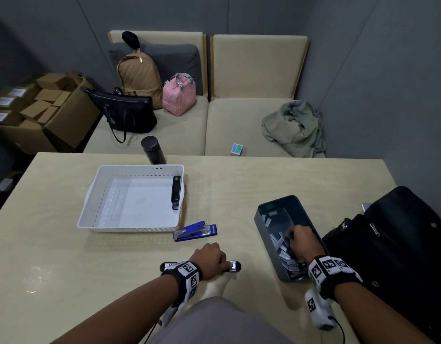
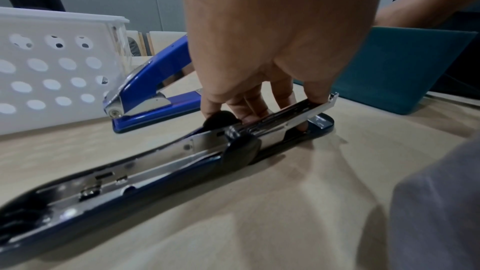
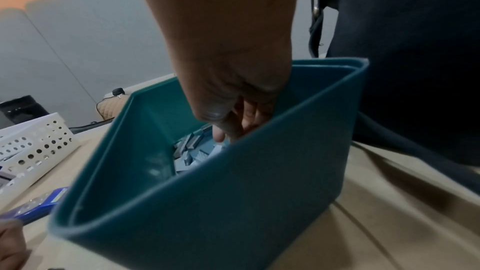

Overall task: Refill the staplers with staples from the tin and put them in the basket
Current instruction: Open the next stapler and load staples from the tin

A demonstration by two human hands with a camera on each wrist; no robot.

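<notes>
The left hand pinches the dark stapler's open magazine rail, while the right hand, fingers curled among staple strips inside the tin, its hold unclear, should lift one whole strip.

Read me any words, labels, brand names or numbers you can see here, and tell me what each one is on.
None can be read.
Black stapler in the white basket: pale print, too small.
Cardboard boxes: white labels, blurred.
Small box on the sofa: colours only.
Wrist bands: coded squares, no letters.
Blue stapler, tin: no visible text.
</notes>
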